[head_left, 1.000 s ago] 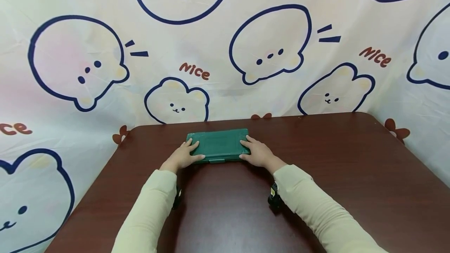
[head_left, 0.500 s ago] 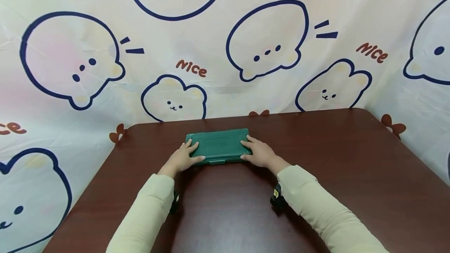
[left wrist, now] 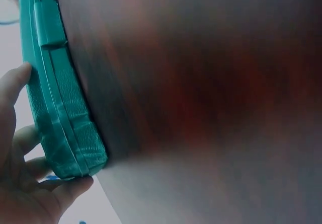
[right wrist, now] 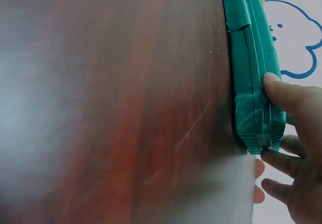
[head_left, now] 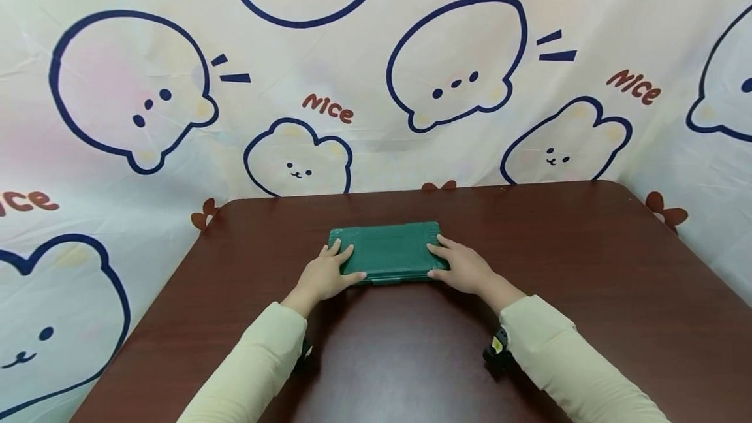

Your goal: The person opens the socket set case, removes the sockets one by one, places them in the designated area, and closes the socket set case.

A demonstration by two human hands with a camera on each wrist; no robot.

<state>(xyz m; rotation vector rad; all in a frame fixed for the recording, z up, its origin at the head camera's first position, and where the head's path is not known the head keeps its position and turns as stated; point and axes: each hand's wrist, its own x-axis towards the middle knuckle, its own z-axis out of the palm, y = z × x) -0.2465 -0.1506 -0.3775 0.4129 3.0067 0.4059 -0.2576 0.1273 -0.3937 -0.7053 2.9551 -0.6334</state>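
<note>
A flat green plastic case [head_left: 390,250] lies closed on the table, its long front side with the latch [head_left: 386,281] towards me. My left hand [head_left: 323,276] grips its left end, the thumb at the front edge and the fingers on the lid and around the end. On the right end, my right hand [head_left: 467,269] holds it in much the same way. In the left wrist view, bent fingers [left wrist: 75,191] reach round the corner of the case. The right wrist view has the thumb [right wrist: 282,93] on its upper edge. The inside of the case is hidden.
A dark brown wooden table [head_left: 382,358] extends to a cloth backdrop [head_left: 364,70] printed with cartoon bears. The table's back edge runs a little beyond the case. A black wrist device [head_left: 498,351] shows under the right sleeve.
Both hands have slid the case towards me and a little to the right, still on the table. The head view has shifted slightly.
</note>
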